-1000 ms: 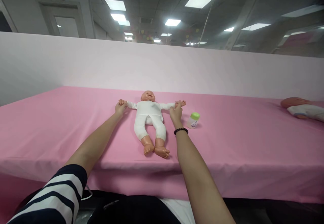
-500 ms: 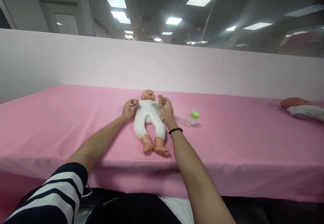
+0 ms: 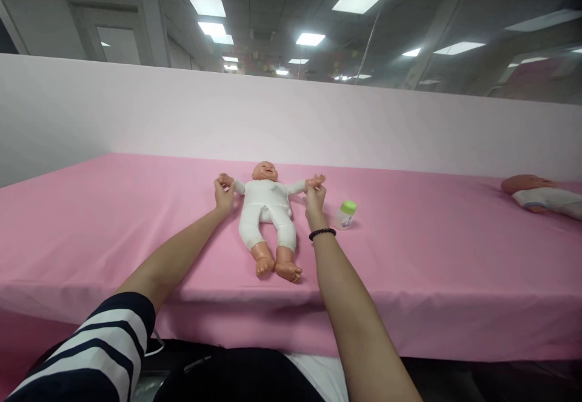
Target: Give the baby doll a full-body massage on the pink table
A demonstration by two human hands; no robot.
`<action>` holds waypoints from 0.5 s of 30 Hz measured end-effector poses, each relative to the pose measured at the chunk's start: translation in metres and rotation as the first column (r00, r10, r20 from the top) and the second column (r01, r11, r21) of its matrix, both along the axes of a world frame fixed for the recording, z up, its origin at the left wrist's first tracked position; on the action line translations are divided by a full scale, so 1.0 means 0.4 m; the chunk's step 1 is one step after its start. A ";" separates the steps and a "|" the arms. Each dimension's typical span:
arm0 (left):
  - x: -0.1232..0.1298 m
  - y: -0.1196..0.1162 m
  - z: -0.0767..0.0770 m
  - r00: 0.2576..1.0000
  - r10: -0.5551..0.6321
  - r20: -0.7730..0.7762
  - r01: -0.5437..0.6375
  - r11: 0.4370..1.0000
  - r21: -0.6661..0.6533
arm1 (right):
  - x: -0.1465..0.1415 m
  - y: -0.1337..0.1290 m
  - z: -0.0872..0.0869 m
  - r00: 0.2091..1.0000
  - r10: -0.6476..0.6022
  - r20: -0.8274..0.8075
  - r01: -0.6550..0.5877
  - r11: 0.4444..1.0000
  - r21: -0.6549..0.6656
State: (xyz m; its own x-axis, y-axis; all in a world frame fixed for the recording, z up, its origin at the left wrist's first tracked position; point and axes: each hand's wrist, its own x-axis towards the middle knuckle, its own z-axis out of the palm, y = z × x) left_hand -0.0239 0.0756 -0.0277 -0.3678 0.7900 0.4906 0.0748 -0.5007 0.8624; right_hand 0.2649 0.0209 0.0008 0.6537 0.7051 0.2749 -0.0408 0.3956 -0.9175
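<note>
A baby doll (image 3: pixel 267 202) in a white suit lies on its back on the pink cover, head away from me and feet toward me. Both its arms are stretched out sideways. My left hand (image 3: pixel 224 198) is closed round the doll's wrist on the left side. On the right side, my right hand (image 3: pixel 315 201) grips the doll's other wrist, with the doll's small fingers showing above mine. A small bottle with a green cap (image 3: pixel 346 214) stands upright just right of my right hand.
The pink-covered table (image 3: pixel 431 244) stretches to both sides, its front edge close to my body. At the far right lies a second doll (image 3: pixel 541 196). A white partition (image 3: pixel 291 123) with glass above it rises behind the table.
Both my hands have moved outward, away from the doll's body, each with a doll arm. The doll's arms were bent near its shoulders and are now spread wide.
</note>
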 end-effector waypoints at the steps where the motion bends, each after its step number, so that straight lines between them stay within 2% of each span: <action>1: 0.008 -0.013 0.003 0.986 -0.089 -0.144 0.099 0.993 0.061 | -0.015 -0.005 0.006 0.983 0.007 0.182 -0.008 1.000 0.006; 2: 0.015 -0.025 0.006 0.939 -0.169 -0.301 0.208 0.973 0.103 | -0.031 -0.010 0.009 0.924 0.032 0.382 -0.038 0.999 0.008; 4: 0.022 -0.045 0.011 0.813 -0.227 -0.535 0.339 0.933 0.118 | -0.061 -0.022 0.007 0.683 0.100 0.723 -0.138 0.990 -0.006; 5: 0.022 -0.052 0.013 0.775 -0.216 -0.594 0.351 0.928 0.121 | -0.073 -0.027 0.004 0.549 0.117 0.828 -0.179 0.984 -0.020; 6: 0.022 -0.056 0.013 0.760 -0.194 -0.621 0.344 0.930 0.130 | -0.083 -0.032 0.001 0.448 0.120 0.886 -0.198 0.980 -0.033; 7: 0.022 -0.058 0.013 0.762 -0.173 -0.625 0.327 0.934 0.141 | -0.090 -0.036 -0.002 0.397 0.117 0.910 -0.194 0.980 -0.041; 9: 0.021 -0.055 0.010 0.779 -0.174 -0.603 0.316 0.939 0.137 | -0.096 -0.040 -0.006 0.403 0.108 0.909 -0.162 0.986 -0.045; 11: 0.024 -0.042 0.003 0.831 -0.199 -0.520 0.299 0.947 0.114 | -0.095 -0.036 -0.006 0.478 0.106 0.872 -0.153 0.988 -0.036; 13: 0.025 -0.020 -0.005 0.913 -0.197 -0.357 0.243 0.966 0.089 | -0.088 -0.023 -0.006 0.641 0.088 0.762 -0.130 0.992 -0.006; 15: 0.018 0.010 -0.013 0.981 -0.126 -0.147 0.132 0.991 0.032 | -0.074 -0.002 -0.008 0.836 0.035 0.547 -0.043 0.999 0.001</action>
